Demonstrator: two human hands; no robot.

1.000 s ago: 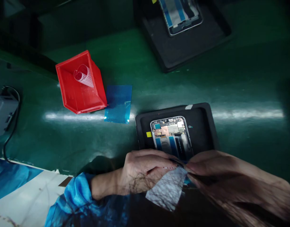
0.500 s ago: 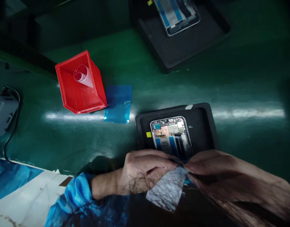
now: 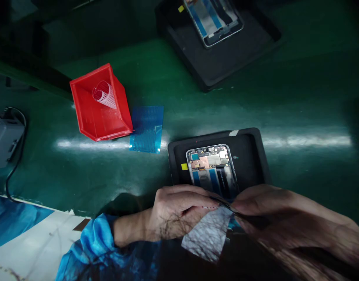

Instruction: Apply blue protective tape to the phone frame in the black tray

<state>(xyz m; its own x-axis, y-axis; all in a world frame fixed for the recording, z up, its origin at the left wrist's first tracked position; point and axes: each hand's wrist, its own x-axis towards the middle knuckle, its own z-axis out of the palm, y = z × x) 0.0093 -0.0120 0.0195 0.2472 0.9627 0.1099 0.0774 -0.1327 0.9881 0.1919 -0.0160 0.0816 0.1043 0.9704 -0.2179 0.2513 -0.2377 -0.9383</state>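
Two trays, two phones, one red bin (image 3: 101, 107). Left hand (image 3: 179, 210) and right hand (image 3: 264, 203) pinch a film (image 3: 207, 232) closed between them; phone (image 3: 213, 168) just beyond the grip, in its tray (image 3: 252, 156).

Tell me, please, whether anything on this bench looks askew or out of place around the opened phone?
The red bin sits tipped on the green bench, with a curled sheet inside. A blue sheet lies loose beside it. The opened phone lies straight in its black tray. Nothing looks spilled or broken.
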